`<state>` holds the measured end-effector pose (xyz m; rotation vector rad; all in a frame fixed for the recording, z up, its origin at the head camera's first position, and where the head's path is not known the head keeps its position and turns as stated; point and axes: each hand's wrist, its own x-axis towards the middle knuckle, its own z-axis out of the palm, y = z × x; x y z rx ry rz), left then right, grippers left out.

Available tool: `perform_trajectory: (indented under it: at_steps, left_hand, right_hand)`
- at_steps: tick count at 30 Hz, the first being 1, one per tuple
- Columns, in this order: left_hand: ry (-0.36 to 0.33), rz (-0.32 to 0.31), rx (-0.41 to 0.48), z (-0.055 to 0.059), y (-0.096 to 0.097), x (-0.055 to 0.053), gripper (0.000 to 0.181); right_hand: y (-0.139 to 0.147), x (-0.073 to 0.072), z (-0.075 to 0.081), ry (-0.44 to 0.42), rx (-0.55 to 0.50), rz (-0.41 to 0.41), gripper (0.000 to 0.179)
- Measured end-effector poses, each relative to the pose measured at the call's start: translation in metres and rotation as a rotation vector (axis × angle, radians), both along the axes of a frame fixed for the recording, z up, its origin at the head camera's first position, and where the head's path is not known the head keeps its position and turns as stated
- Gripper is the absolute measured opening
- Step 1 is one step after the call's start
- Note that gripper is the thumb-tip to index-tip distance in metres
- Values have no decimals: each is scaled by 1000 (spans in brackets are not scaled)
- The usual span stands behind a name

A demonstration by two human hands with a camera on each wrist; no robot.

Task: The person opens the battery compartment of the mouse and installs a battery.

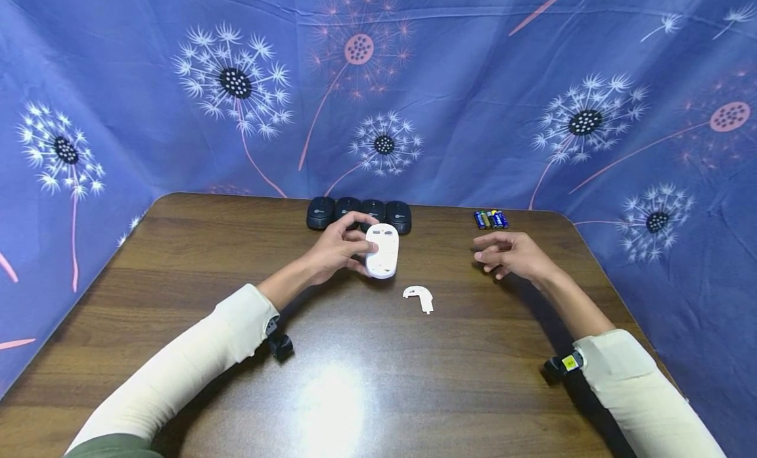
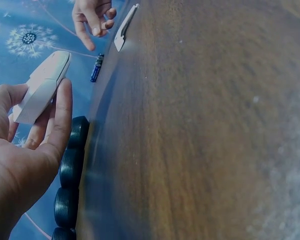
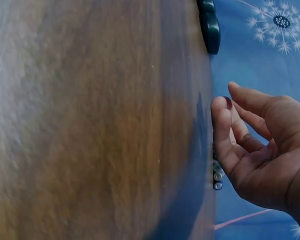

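My left hand (image 1: 332,253) holds a white computer mouse (image 1: 386,253) above the table, thumb on one face and fingers around its side. In the head view the underside of the mouse faces up with its battery compartment uncovered. A curved white battery cover (image 1: 421,296) lies on the tabletop to the right of the mouse. My right hand (image 1: 516,255) hovers just in front of a row of batteries (image 1: 491,219), its fingers loosely bent with nothing between them. The left wrist view shows the mouse (image 2: 44,87) side-on in my grip.
Several black mice (image 1: 398,216) stand side by side along the back edge of the wooden table (image 1: 236,386), right behind my left hand. A blue flowered cloth (image 1: 467,83) hangs behind the table and around its sides.
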<state>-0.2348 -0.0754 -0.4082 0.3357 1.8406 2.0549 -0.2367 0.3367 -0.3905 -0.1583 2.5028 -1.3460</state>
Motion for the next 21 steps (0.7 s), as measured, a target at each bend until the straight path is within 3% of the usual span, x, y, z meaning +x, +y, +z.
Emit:
perform_trajectory:
  at_steps: [21]
  left_hand:
    - [-5, -7, 5, 0, 1, 0, 54]
  right_hand:
    - [39, -19, -2, 24, 20, -70, 60]
